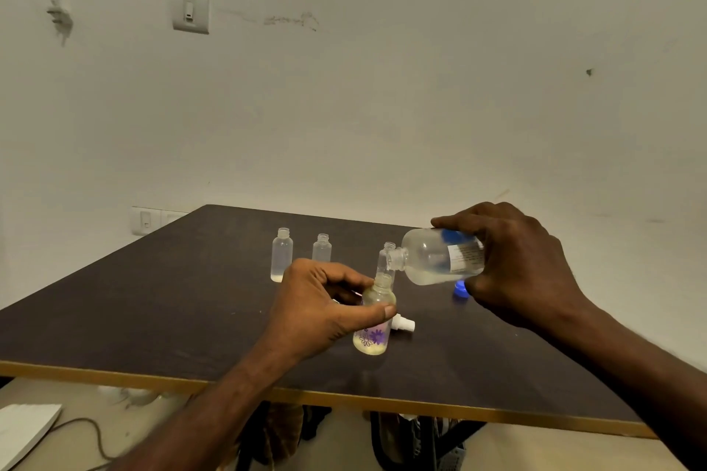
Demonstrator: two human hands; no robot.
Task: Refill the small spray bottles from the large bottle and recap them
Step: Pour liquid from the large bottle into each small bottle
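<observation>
My left hand (321, 306) grips a small uncapped bottle with purple flowers (374, 325), standing on the dark table (153, 317). My right hand (512, 264) holds the large clear bottle (436, 258) tipped on its side, its open mouth just above the small bottle's neck. A little liquid lies in the large bottle. Three more small uncapped bottles stand behind: one at the far left (282, 255), one beside it (322, 248), and one (385, 258) partly hidden behind the large bottle's mouth.
A white spray cap (405, 324) lies on the table right of the flowered bottle. A blue cap (461, 289) sits under my right hand. The table's front edge (344, 396) is near me. A wall stands close behind the table.
</observation>
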